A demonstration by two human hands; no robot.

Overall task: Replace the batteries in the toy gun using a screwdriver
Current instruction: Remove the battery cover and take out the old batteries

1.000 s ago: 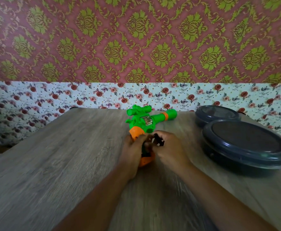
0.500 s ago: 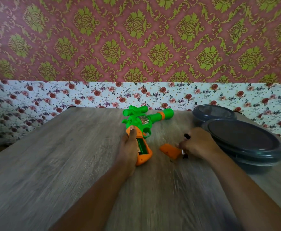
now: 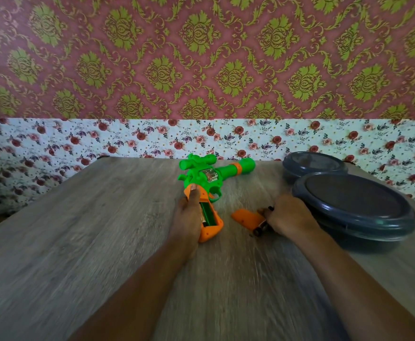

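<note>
On the wooden table (image 3: 78,242), left hand (image 3: 188,217) grips one toy gun (image 3: 201,178); right hand (image 3: 287,215) grips batteries (image 3: 260,228).

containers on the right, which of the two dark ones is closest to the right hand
The nearer, larger container, right beside the right hand; the smaller one sits behind it by the wall.

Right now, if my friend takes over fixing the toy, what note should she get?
Left hand holds the toy gun by its grip on the table.
Right hand grips a dark tool, probably the screwdriver.
Orange battery cover is off, lying beside the gun.
Compartment is open; I cannot tell what batteries are inside.
Left: swap batteries, refit cover, tighten screw.
</note>
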